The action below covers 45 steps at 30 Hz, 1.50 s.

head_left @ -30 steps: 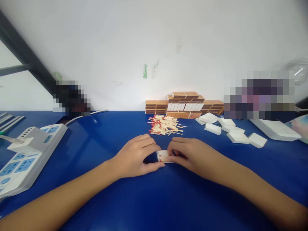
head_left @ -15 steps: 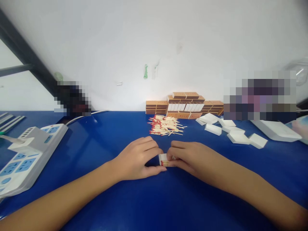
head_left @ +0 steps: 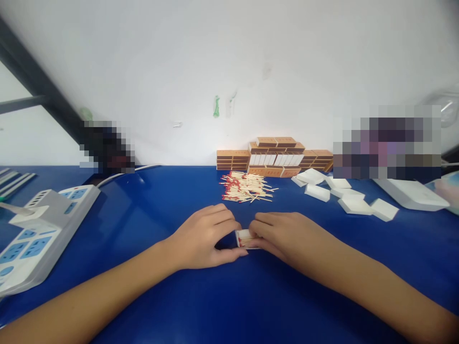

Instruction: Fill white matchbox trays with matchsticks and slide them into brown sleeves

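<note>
A small white matchbox tray (head_left: 245, 234) lies on the blue table between my two hands, with red-tipped matches (head_left: 244, 242) along its near side. My left hand (head_left: 206, 234) grips the tray's left end between thumb and fingers. My right hand (head_left: 279, 231) reaches over the tray's right part, its bent fingers pressed together at the matches inside; they hide that end. Just beyond my hands lies a loose pile of matches (head_left: 245, 186), their red heads mostly to the left.
Stacked matchboxes (head_left: 274, 170) stand against the wall. Several white trays (head_left: 317, 192) are scattered at the right, near a larger white container (head_left: 412, 193). A power strip (head_left: 53, 229) with a plugged-in adapter sits at the left.
My right hand has shifted slightly, its fingers lower in the tray, and the matches inside sit less evenly. My left hand keeps its place on the tray.
</note>
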Each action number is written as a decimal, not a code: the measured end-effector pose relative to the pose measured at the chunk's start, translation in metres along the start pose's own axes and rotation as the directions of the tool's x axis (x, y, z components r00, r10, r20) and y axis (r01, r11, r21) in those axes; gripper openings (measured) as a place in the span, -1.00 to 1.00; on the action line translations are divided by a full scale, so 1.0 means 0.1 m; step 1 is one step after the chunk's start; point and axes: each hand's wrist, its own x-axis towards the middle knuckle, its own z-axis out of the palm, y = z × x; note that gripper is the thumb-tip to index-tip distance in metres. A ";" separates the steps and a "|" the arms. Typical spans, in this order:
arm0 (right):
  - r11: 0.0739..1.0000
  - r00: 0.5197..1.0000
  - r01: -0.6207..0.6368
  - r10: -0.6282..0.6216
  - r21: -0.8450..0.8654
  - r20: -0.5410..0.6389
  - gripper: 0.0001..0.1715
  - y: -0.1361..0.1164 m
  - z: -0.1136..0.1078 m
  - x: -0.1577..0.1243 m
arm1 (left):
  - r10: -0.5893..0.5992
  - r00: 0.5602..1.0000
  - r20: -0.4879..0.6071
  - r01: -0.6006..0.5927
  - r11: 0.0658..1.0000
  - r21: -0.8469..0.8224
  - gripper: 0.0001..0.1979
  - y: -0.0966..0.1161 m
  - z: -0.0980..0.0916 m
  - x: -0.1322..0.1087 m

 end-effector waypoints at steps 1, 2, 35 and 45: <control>1.000 1.000 -0.006 0.006 -0.006 0.002 -0.76 -0.01 0.00 0.00 | -0.003 1.000 0.003 0.003 1.000 -0.001 -0.69 0.00 0.00 0.00; 1.000 1.000 -0.013 0.013 -0.010 -0.001 -0.75 -0.02 0.00 0.00 | -0.006 1.000 0.009 0.006 1.000 0.000 -0.70 0.00 0.00 0.00; 0.998 0.999 -0.039 0.040 -0.050 0.009 -0.71 -0.06 -0.01 0.00 | -0.047 0.996 0.073 0.048 0.999 -0.016 -0.70 0.01 0.00 0.00; 0.997 1.000 -0.019 0.017 -0.079 -0.025 -0.75 -0.06 0.01 0.02 | -0.058 0.995 0.078 0.059 0.998 -0.008 -0.70 0.01 0.02 -0.01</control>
